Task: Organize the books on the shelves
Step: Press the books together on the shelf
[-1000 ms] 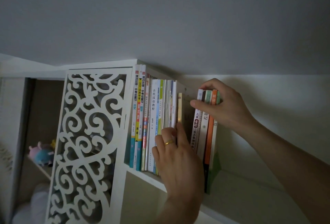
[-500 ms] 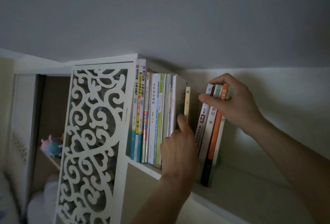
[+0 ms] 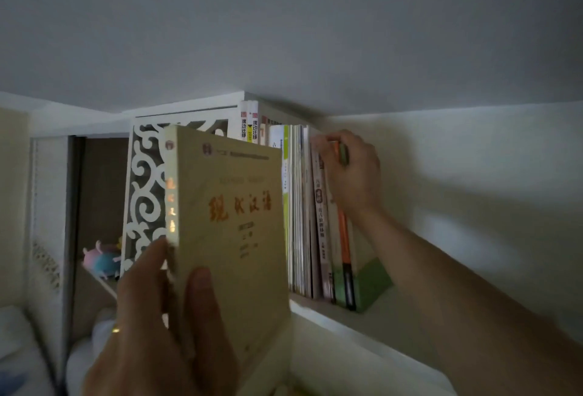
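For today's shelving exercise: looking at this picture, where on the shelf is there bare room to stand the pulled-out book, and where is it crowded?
Free: the bare shelf board right of the green book, along the wall. Crowded: the upright row from the fretwork panel to the right hand, packed tight. The left hand holds the yellow book in front.

Domestic interior, probably a bedroom or study corner. Evidence: a white shelf (image 3: 318,307) set under a plain ceiling, carrying a row of upright books (image 3: 299,206) at 12 o'clock; a white fretwork scroll panel (image 3: 143,181) at 10 o'clock; soft plush toys (image 3: 102,258) on a lower ledge at 9 o'clock.
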Demonstrator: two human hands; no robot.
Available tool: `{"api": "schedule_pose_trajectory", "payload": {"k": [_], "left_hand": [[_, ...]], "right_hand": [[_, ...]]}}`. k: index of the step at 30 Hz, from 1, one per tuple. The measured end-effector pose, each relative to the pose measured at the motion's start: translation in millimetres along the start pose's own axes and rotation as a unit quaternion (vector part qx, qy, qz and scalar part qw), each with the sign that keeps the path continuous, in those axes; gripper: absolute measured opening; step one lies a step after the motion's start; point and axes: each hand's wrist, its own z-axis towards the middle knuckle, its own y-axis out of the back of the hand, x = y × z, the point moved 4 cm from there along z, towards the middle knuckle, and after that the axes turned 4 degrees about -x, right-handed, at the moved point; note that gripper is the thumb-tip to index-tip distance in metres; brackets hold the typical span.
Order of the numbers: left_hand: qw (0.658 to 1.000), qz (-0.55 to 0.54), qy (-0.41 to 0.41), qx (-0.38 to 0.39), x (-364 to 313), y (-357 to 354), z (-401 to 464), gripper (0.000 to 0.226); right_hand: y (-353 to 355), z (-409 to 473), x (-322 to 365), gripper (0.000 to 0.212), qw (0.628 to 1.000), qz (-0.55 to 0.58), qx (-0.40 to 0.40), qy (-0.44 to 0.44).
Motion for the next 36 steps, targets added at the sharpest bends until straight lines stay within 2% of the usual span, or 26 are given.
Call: {"api": "schedule_pose_trajectory", "payload": {"k": [5, 6, 8, 10, 13, 15, 16, 18, 20, 23, 26, 28, 30, 31, 32, 34, 36], "left_hand": [[0.999, -0.01, 0.045, -0.008, -3, 13, -5, 0.037], [0.998, -0.022, 0.05, -0.005, -6, 14, -6, 0.037], [0.998, -0.032, 0.052, 0.015, -16, 15, -6, 0.036], [0.997, -0.05, 0.042, 0.032, -30, 14, -5, 0.035], [0.989, -0.126, 0.074, 0.036, -47, 0, -2, 0.031], [0.982, -0.16, 0.074, 0.065, -65, -23, 1, 0.03], [0.979, -0.17, 0.078, 0.084, -73, -39, 0, 0.03], [0.97, -0.186, 0.095, 0.122, -89, -75, -11, 0.029], [0.973, -0.165, 0.083, 0.139, -97, -111, -27, 0.031], [0.98, -0.131, 0.033, 0.149, -87, -151, -47, 0.029], [0.977, -0.06, -0.081, 0.19, -69, -169, -60, 0.032], [0.968, 0.015, -0.151, 0.201, -58, -174, -67, 0.048], [0.964, 0.032, -0.166, 0.205, -50, -174, -67, 0.064], [0.963, 0.03, -0.166, 0.208, -46, -175, -66, 0.068], [0.962, 0.029, -0.167, 0.215, -42, -178, -64, 0.071], [0.955, 0.029, -0.183, 0.234, -39, -184, -62, 0.075], [0.949, 0.029, -0.195, 0.247, -37, -189, -60, 0.077]], "right_hand": [[29, -26, 1, 0.065, 0.998, -0.027, -0.022, -0.044], [37, -37, 2, 0.065, 0.997, -0.024, -0.018, -0.069], [51, -62, 4, 0.051, 0.989, -0.01, 0.006, -0.145], [64, -82, 7, 0.043, 0.964, 0.069, 0.049, -0.252], [91, -96, 15, 0.045, 0.891, 0.212, 0.097, -0.389], [116, -92, 20, 0.043, 0.885, 0.246, 0.086, -0.385], [127, -87, 20, 0.041, 0.903, 0.223, 0.076, -0.359], [140, -75, 16, 0.035, 0.942, 0.125, 0.046, -0.308], [137, -61, -5, 0.033, 0.954, 0.036, 0.014, -0.298], [116, -54, -45, 0.027, 0.93, 0.019, 0.022, -0.365], [98, -65, -70, 0.015, 0.908, 0.116, 0.064, -0.397], [84, -75, -72, 0.035, 0.906, 0.14, 0.09, -0.39], [77, -80, -66, 0.061, 0.928, 0.018, 0.113, -0.354], [76, -82, -65, 0.063, 0.932, -0.058, 0.105, -0.342], [76, -86, -60, 0.055, 0.936, -0.094, 0.094, -0.325], [73, -97, -56, 0.031, 0.946, -0.077, 0.093, -0.303], [70, -106, -54, 0.031, 0.945, -0.073, 0.117, -0.297]]}}
